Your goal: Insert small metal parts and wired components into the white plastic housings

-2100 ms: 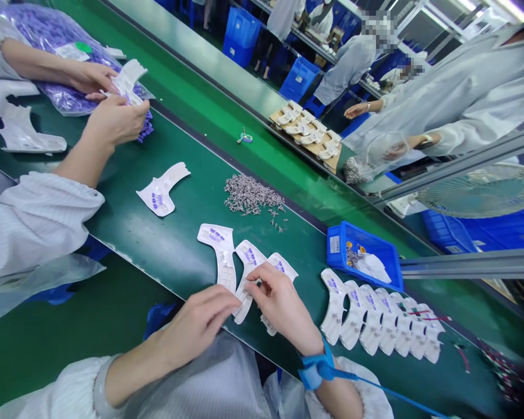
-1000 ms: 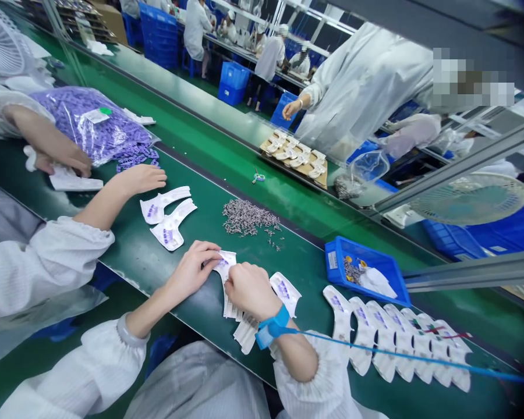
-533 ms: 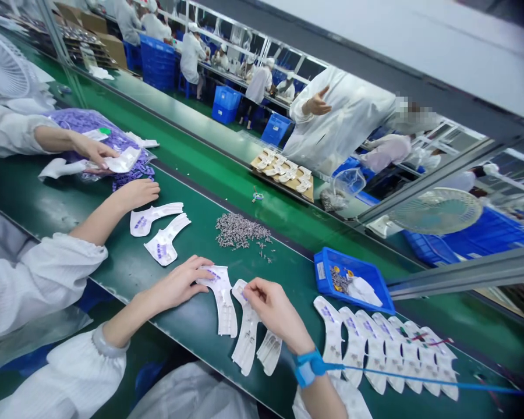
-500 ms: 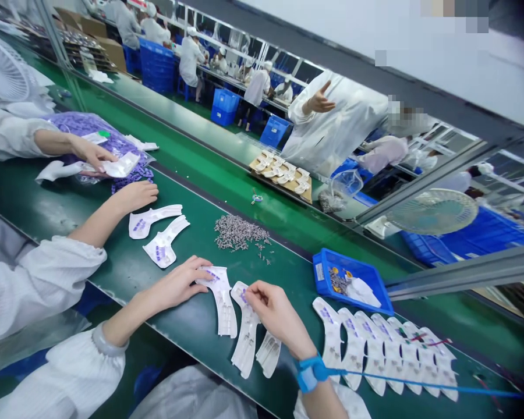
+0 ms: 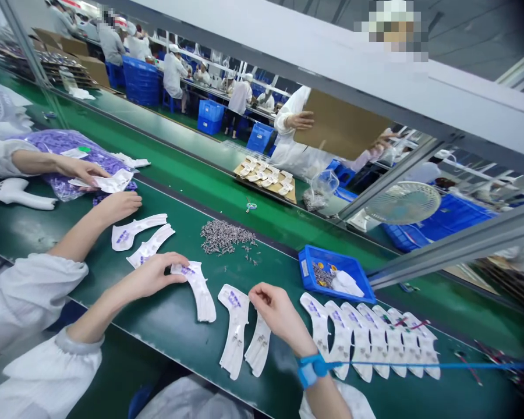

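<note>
My left hand (image 5: 159,274) grips the upper end of a white curved plastic shell half (image 5: 203,297), thumb and fingers closed at its purple-dotted part. My right hand (image 5: 277,314), wearing a blue wrist strap (image 5: 312,370), has its fingers curled together. Its fingertips are at the upper right edge of a second shell half (image 5: 232,337), which lies on the bench with purple pieces and small metal parts inside. A third shell half (image 5: 258,346) lies partly under my right hand, its top hidden. Whatever my right fingers hold is too small to make out.
A row of filled shell halves (image 5: 341,337) lies right, below a blue bin (image 5: 336,273). Small metal parts (image 5: 227,235) are heaped mid-bench. A co-worker's hands (image 5: 117,206) work at left near a purple bag (image 5: 61,145). A blue cord (image 5: 402,364) runs right from my strap.
My left hand has drawn its shell half leftward, away from the second one. My right fingers have moved off that shell's purple pieces to its edge. A person opposite now holds a brown board.
</note>
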{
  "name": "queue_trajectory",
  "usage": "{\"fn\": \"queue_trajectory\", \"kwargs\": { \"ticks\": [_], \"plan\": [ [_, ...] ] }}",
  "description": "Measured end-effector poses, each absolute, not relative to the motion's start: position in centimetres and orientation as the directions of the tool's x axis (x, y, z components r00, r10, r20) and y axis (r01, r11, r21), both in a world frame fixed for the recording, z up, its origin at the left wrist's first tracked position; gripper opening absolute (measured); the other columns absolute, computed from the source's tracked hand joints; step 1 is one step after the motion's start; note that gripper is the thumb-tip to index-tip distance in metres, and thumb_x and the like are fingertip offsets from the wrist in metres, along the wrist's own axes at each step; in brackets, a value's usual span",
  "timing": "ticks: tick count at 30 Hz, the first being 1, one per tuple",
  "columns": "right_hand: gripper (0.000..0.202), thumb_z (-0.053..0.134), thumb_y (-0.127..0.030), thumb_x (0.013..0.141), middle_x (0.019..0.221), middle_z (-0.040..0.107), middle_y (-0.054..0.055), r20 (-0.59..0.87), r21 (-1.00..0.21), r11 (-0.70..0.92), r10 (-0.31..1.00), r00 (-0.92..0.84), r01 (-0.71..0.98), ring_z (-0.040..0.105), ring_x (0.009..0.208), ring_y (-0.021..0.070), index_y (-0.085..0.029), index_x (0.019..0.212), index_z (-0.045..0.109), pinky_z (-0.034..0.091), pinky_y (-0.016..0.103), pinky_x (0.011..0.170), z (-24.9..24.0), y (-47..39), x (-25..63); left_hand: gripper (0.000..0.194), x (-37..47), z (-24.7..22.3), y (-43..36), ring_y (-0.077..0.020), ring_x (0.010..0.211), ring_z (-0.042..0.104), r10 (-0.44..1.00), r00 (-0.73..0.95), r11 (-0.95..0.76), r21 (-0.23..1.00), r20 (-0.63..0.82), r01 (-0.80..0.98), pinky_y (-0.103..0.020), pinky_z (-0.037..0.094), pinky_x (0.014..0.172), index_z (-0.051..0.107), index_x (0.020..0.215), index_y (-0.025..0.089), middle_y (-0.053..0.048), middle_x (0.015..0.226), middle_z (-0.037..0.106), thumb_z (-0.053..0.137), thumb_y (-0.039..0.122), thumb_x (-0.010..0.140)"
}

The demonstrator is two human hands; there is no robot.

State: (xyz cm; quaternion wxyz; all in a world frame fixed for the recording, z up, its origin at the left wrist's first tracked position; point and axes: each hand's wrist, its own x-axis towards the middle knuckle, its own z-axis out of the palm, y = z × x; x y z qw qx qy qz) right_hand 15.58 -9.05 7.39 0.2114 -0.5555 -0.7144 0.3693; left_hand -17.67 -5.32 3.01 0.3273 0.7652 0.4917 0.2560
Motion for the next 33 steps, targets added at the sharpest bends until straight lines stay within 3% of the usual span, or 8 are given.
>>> {"fn": "queue_trajectory", "kwargs": {
  "ticks": [3, 9, 15, 19, 26, 30, 33],
  "plan": [
    [0.018, 0.051, -0.023, 0.089, 0.074, 0.063, 0.0, -0.084, -0.699, 0.187, 0.937, -0.339, 0.69, 0.055, 0.068, 0.014, -0.017, 0.08, 0.066, 0.039, 0.024, 0.063, 6.9, -7.0, 14.1, 0.034, -17.8, 2.5, -5.9, -0.028, 0.111, 0.064, 0.908, 0.411, -0.324, 0.762, 0.083, 0.561, -0.041, 0.048, 0.099, 0.068, 0.11, 0.024, -0.008, 0.123, 0.068, 0.065, 0.048, 0.086],
    [0.005, 0.061, -0.018, 0.087, 0.089, 0.065, 0.005, -0.15, -0.361, 0.334, 0.901, -0.407, 0.871, 0.06, 0.084, 0.0171, -0.017, 0.09, 0.065, 0.038, 0.025, 0.07, 5.4, -2.5, 10.2, 0.035, -16.4, 1.5, -7.2, -0.0255, 0.115, 0.062, 0.895, 0.427, -0.357, 0.779, 0.128, 0.515, -0.042, 0.048, 0.101, 0.065, 0.117, 0.025, -0.007, 0.122, 0.068, 0.067, 0.042, 0.086],
    [0.015, 0.054, -0.007, 0.089, 0.092, 0.063, 0.007, -0.194, -0.294, 0.395, 0.867, -0.459, 0.87, 0.06, 0.088, 0.0185, -0.016, 0.088, 0.065, 0.036, 0.027, 0.071, 5.3, -1.7, 10.5, 0.021, -14.7, 0.9, -4.9, -0.0245, 0.105, 0.067, 0.905, 0.31, -0.418, 0.735, 0.29, 0.533, -0.041, 0.053, 0.096, 0.071, 0.104, 0.02, -0.009, 0.113, 0.072, 0.058, 0.032, 0.092],
    [0.021, 0.053, 0.001, 0.084, 0.095, 0.061, 0.006, -0.212, -0.264, 0.432, 0.846, -0.489, 0.862, 0.059, 0.09, 0.0167, -0.016, 0.09, 0.064, 0.036, 0.025, 0.074, 5.9, -2.0, 11.6, 0.026, -12.4, 1.3, -1.8, -0.025, 0.105, 0.066, 0.871, 0.283, -0.491, 0.673, 0.402, 0.554, -0.042, 0.051, 0.099, 0.072, 0.099, 0.02, -0.007, 0.11, 0.071, 0.048, 0.016, 0.092],
    [0.029, 0.045, 0.003, 0.083, 0.097, 0.06, 0.008, -0.199, -0.256, 0.419, 0.859, -0.471, 0.871, 0.059, 0.085, 0.0173, -0.015, 0.097, 0.063, 0.037, 0.027, 0.073, 6.2, -2.1, 12.8, 0.032, -10.3, 1.2, -0.1, -0.0186, 0.1, 0.067, 0.85, 0.312, -0.525, 0.651, 0.424, 0.548, -0.027, 0.053, 0.094, 0.072, 0.09, 0.023, -0.001, 0.102, 0.068, 0.042, 0.01, 0.091],
    [0.03, 0.043, 0.001, 0.084, 0.097, 0.062, 0.007, -0.173, -0.311, 0.415, 0.86, -0.481, 0.855, 0.059, 0.088, 0.0162, -0.015, 0.094, 0.065, 0.04, 0.026, 0.078, 6.1, -2.0, 13.4, 0.024, -12.4, 0.6, 0.7, -0.0209, 0.092, 0.069, 0.891, 0.241, -0.448, 0.66, 0.385, 0.603, -0.032, 0.055, 0.088, 0.069, 0.079, 0.019, -0.006, 0.099, 0.067, 0.048, 0.011, 0.085],
    [0.029, 0.043, 0.001, 0.082, 0.093, 0.064, 0.006, -0.119, -0.423, 0.398, 0.866, -0.486, 0.814, 0.059, 0.088, 0.0153, -0.015, 0.085, 0.066, 0.042, 0.025, 0.08, 5.9, -1.9, 13.9, 0.02, -13.7, 0.4, 1.1, -0.0212, 0.083, 0.068, 0.912, 0.228, -0.404, 0.656, 0.34, 0.637, -0.035, 0.056, 0.081, 0.069, 0.081, 0.017, -0.009, 0.095, 0.068, 0.049, 0.013, 0.084]
  ]
}}
